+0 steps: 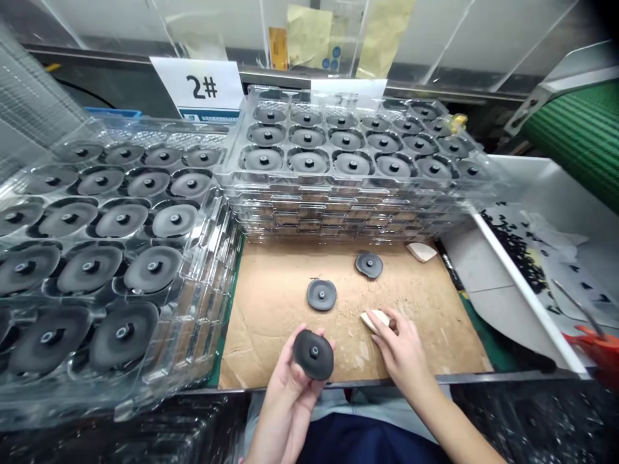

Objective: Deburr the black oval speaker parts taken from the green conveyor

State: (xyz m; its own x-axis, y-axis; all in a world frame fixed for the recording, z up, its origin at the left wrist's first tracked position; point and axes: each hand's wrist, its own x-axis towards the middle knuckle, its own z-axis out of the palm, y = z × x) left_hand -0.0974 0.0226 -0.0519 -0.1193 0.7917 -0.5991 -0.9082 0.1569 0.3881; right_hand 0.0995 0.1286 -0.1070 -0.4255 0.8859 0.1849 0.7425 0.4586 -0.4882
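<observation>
My left hand (pixel 289 386) grips a round black disc (pixel 313 354) with a small hub in its middle, held just above the near edge of a brown cardboard sheet (pixel 271 303). My right hand (pixel 403 348) rests on the cardboard with its fingers closed over a small pale wedge-shaped piece (pixel 373 318). Two more black discs lie loose on the cardboard, one (pixel 322 294) near the middle and another (pixel 369 264) farther back.
Stacked clear plastic trays (pixel 207 258) full of black discs stand at the left, and another stack (pixel 348 206) at the back. A "2#" sign (pixel 197 87) stands behind. A white bin (pixel 532 258) with black scraps sits right, beside a green belt (pixel 580 135) and an orange-handled tool (pixel 597 345).
</observation>
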